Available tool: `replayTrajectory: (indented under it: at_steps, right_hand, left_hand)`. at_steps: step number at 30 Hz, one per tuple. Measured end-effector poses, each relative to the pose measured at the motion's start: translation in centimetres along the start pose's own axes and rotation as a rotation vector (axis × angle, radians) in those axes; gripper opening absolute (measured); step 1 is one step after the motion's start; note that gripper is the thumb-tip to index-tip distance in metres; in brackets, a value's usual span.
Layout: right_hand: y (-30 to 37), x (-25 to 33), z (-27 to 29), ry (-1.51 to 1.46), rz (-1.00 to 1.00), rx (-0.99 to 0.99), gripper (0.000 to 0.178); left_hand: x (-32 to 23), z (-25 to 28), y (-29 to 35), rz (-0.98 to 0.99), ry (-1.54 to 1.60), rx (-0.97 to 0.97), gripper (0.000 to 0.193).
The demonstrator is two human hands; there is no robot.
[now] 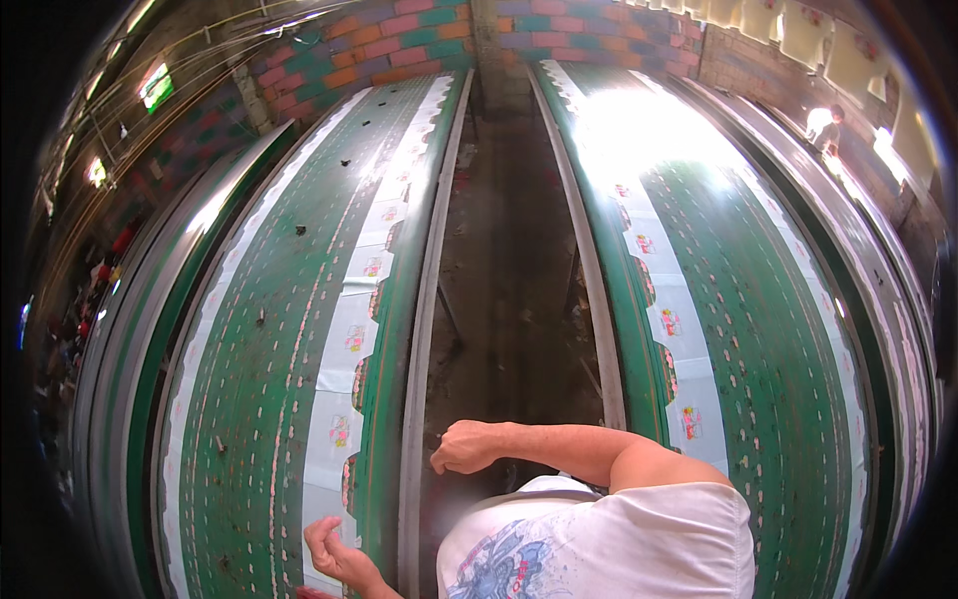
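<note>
My left hand [339, 557] is at the lower left, over the near edge of the left long green table [249, 299]. Its fingers are loosely bent and apart, and nothing shows in them. Under and beside it runs a pale fabric strip [324, 449] with a scalloped edge and small pink and red printed motifs. My right hand [467, 447] is closed in a loose fist in front of my body, above the gap by the left table's grey rail [414, 429]. Its inside is hidden, so any small thing in it cannot be seen.
A second green table [768, 329] stands on the right, bearing a similar printed strip [667, 321]. Between the tables lies a dark aisle [509, 280] with metal legs. More long tables flank both sides. A person [824, 130] stands far right, near hanging pale cloths [803, 35].
</note>
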State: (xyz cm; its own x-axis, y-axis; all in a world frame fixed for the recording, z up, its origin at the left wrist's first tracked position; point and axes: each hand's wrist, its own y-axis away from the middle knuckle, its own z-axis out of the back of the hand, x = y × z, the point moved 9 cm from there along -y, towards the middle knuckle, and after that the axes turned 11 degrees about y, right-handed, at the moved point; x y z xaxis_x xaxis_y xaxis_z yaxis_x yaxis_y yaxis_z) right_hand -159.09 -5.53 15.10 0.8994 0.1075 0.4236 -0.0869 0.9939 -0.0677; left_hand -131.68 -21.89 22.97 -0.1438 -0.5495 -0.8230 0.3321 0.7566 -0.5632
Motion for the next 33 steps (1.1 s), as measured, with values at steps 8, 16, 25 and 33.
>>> replayTrajectory:
  at_steps: [8, 16, 25, 33]
  right_hand:
    - [2.3, 2.4, 0.5, 0.019, -0.024, -0.034, 0.029]
    - [3.3, 4.3, 0.6, 0.088, -0.143, 0.04, 0.035]
    - [0.6, 3.3, -2.0, 0.174, 0.022, -0.058, 0.031]
    - [-7.3, -0.5, -0.1, 0.169, 0.15, -0.11, 0.023]
  left_hand:
    - [2.7, 0.5, 0.0, 0.122, 0.229, -0.023, 0.022]
    - [3.1, 1.5, 2.5, 0.319, 0.242, -0.093, 0.024]
    - [4.5, 3.7, 4.5, 0.346, 0.308, -0.216, 0.021]
    - [5.4, 1.6, 2.7, 0.374, 0.324, -0.364, 0.027]
